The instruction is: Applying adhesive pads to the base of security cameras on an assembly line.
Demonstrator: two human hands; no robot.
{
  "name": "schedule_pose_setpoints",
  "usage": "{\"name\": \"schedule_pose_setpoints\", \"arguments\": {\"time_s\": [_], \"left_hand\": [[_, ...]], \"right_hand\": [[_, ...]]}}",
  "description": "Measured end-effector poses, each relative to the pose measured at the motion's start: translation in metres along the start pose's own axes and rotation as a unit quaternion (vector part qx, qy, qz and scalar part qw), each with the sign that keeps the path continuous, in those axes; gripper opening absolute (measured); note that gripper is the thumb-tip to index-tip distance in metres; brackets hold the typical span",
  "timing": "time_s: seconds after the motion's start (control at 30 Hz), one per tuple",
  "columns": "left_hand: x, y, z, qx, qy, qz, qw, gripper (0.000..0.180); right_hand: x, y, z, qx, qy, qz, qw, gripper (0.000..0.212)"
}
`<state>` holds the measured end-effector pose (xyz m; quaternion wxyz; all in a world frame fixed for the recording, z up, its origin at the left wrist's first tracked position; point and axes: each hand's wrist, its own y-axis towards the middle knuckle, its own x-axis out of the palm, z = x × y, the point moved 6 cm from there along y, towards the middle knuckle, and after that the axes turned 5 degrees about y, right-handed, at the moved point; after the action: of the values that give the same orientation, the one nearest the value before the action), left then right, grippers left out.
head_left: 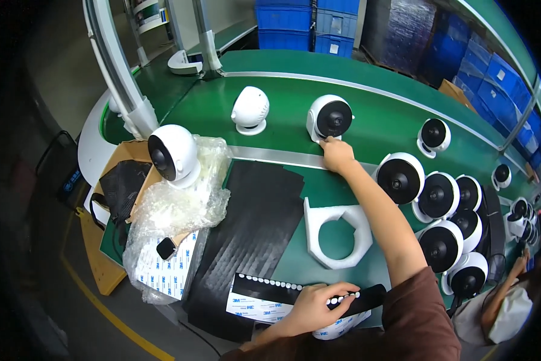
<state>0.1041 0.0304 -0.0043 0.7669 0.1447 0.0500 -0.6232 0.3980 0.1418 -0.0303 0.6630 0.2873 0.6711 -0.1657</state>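
My right hand point(336, 154) reaches far out and touches the base of a round white camera unit with a black face point(329, 118) on the green conveyor belt point(366, 120). My left hand point(314, 308) rests near the table's front edge, fingers pressing on a black strip carrying a row of small white round pads point(294, 287). Another white unit point(250, 109), turned away, stands to the left of the touched one. A white foam holder with a round opening point(338, 234) lies between my hands.
Several white units with black faces point(439, 198) cluster at the right. One more unit point(174, 155) sits on bubble wrap point(180, 204) at the left, beside black sheets point(258, 216). Another person's hand point(517, 265) shows at the far right. Blue crates point(306, 21) stand behind.
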Motion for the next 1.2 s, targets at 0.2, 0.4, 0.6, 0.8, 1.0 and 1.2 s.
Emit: {"name": "schedule_pose_setpoints", "arguments": {"time_s": [0.2, 0.4, 0.6, 0.8, 1.0, 1.2], "left_hand": [[-0.002, -0.003, -0.003, 0.003, -0.003, 0.018, 1.000, 0.019], [-0.009, -0.008, -0.007, 0.024, -0.006, 0.079, 0.997, 0.014], [-0.016, -0.005, -0.006, -0.008, -0.041, 0.088, 0.995, 0.018], [-0.012, -0.006, -0.007, -0.052, -0.063, 0.083, 0.993, 0.022], [-0.004, -0.011, -0.017, -0.042, 0.030, 0.032, 0.998, 0.020], [-0.004, -0.004, -0.016, -0.009, -0.025, 0.055, 0.998, 0.024]], "right_hand": [[0.001, 0.010, -0.007, 0.022, -0.068, -0.070, 0.995, 0.038], [-0.046, 0.038, -0.088, -0.051, 0.227, 0.213, 0.949, 0.110], [-0.031, 0.067, -0.118, -0.065, 0.158, 0.231, 0.958, 0.114], [-0.053, 0.062, -0.096, -0.038, 0.279, 0.228, 0.932, 0.096], [-0.101, -0.025, -0.076, -0.013, 0.468, -0.050, 0.882, 0.101], [-0.101, -0.145, -0.025, 0.067, 0.559, -0.261, 0.784, 0.065]]}}
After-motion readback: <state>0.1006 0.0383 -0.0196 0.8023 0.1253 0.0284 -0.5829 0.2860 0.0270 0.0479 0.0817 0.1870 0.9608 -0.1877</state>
